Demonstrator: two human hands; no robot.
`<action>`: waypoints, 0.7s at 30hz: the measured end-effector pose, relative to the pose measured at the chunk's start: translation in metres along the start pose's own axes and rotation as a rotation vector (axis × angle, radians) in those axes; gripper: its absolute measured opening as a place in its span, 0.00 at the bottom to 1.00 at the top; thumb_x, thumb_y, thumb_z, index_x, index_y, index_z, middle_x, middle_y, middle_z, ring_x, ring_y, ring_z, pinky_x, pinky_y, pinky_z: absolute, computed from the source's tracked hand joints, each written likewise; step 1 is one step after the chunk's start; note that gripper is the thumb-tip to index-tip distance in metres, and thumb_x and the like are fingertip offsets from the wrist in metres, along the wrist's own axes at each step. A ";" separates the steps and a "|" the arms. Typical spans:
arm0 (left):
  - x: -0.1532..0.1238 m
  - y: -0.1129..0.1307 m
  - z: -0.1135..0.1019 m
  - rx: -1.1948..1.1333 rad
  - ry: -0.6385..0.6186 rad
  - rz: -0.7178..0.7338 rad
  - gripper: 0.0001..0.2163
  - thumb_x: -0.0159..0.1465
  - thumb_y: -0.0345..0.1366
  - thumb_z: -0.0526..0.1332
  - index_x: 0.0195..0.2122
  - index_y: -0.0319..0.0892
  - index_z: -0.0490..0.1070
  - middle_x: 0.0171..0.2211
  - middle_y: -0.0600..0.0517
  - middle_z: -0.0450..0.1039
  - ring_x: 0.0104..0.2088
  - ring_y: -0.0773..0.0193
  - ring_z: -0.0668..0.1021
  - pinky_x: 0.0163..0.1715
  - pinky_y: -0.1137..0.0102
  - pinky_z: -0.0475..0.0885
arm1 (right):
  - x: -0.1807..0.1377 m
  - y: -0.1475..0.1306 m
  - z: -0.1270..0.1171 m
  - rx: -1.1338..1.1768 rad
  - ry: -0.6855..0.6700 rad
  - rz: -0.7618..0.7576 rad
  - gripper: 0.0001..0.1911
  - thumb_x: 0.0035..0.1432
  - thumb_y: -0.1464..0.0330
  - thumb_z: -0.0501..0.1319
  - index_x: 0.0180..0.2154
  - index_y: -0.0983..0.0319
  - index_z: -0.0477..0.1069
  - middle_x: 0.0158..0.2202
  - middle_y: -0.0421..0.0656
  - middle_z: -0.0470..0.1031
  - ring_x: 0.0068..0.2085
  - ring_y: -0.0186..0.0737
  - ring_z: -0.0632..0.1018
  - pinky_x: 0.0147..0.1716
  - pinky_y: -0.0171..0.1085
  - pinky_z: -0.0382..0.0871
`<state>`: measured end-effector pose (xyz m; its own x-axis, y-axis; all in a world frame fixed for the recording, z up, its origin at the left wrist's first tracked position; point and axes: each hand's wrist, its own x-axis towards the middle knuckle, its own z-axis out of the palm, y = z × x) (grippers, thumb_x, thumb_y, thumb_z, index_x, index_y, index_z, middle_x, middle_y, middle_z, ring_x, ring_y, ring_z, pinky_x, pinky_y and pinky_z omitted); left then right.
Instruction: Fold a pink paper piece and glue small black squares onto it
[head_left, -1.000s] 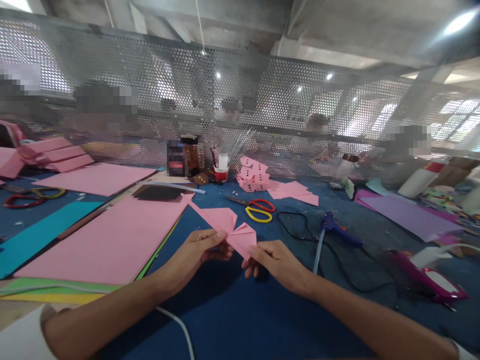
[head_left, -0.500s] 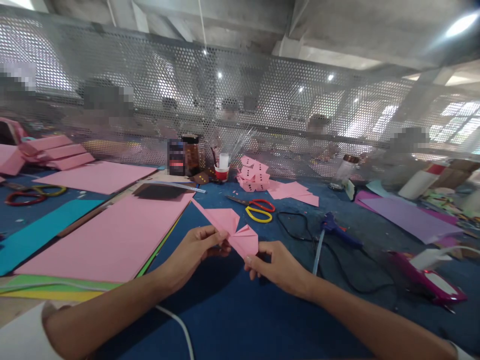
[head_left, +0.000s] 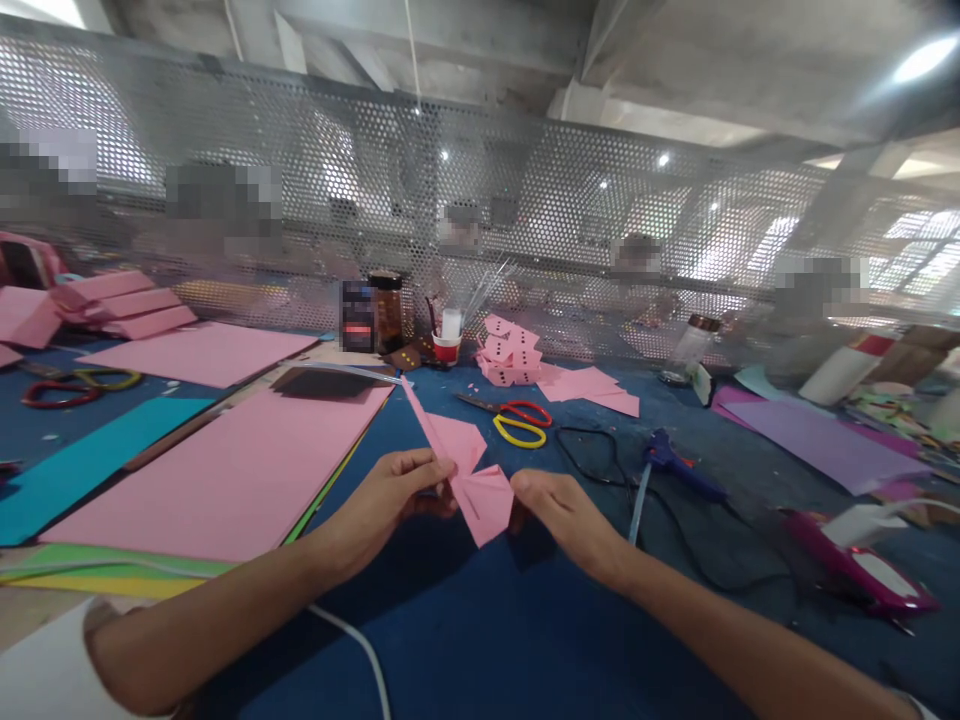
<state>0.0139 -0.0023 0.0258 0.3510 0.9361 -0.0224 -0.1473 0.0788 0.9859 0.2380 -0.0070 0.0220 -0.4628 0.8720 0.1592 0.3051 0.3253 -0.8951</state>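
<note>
A folded piece of pink paper (head_left: 484, 503) is held above the blue table, with a long narrow strip slanting up to the left and creased flaps spreading to the right. My left hand (head_left: 401, 490) pinches it near the middle, thumb on top. My right hand (head_left: 559, 505) grips its right edge between thumb and fingers; most of those fingers are hidden behind. Just beyond the paper lie scissors (head_left: 523, 424) with red and yellow handles. Farther back stands a stack of folded pink pieces (head_left: 510, 350) with dark dots.
Large pink sheets (head_left: 225, 470) lie to the left, beside a teal sheet (head_left: 97, 460). At right are a blue glue gun (head_left: 682, 468) with its cord, a magenta device (head_left: 862, 565) and purple sheets (head_left: 825, 435). A perforated metal screen (head_left: 525, 200) stands behind, people beyond it.
The pink paper has turned, its strip now steeper and its lower point facing down. My right hand has shifted up from the lower corner to the right edge.
</note>
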 end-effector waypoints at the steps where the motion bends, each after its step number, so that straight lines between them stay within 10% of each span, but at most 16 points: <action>1: -0.001 0.001 0.001 0.010 -0.023 -0.019 0.10 0.60 0.39 0.61 0.25 0.38 0.71 0.24 0.52 0.69 0.27 0.65 0.74 0.32 0.69 0.72 | 0.002 0.000 -0.003 0.008 0.063 -0.006 0.23 0.65 0.55 0.49 0.30 0.63 0.72 0.29 0.42 0.74 0.31 0.35 0.74 0.33 0.33 0.66; 14: -0.011 -0.003 0.020 0.275 -0.401 -0.230 0.13 0.58 0.41 0.61 0.22 0.39 0.72 0.17 0.53 0.71 0.19 0.68 0.72 0.23 0.74 0.66 | 0.006 -0.006 0.000 0.193 0.003 0.057 0.16 0.55 0.56 0.62 0.38 0.63 0.72 0.35 0.41 0.72 0.35 0.34 0.71 0.35 0.33 0.65; 21: -0.003 -0.001 0.028 0.284 -0.325 -0.149 0.11 0.59 0.40 0.60 0.25 0.39 0.72 0.22 0.54 0.72 0.24 0.67 0.73 0.27 0.74 0.66 | 0.010 0.006 -0.001 0.157 0.074 0.018 0.14 0.55 0.58 0.61 0.33 0.63 0.71 0.30 0.38 0.69 0.32 0.33 0.69 0.32 0.31 0.63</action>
<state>0.0388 -0.0151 0.0293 0.6281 0.7618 -0.1587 0.1699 0.0647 0.9833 0.2357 0.0042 0.0190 -0.3945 0.9035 0.1676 0.1763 0.2534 -0.9511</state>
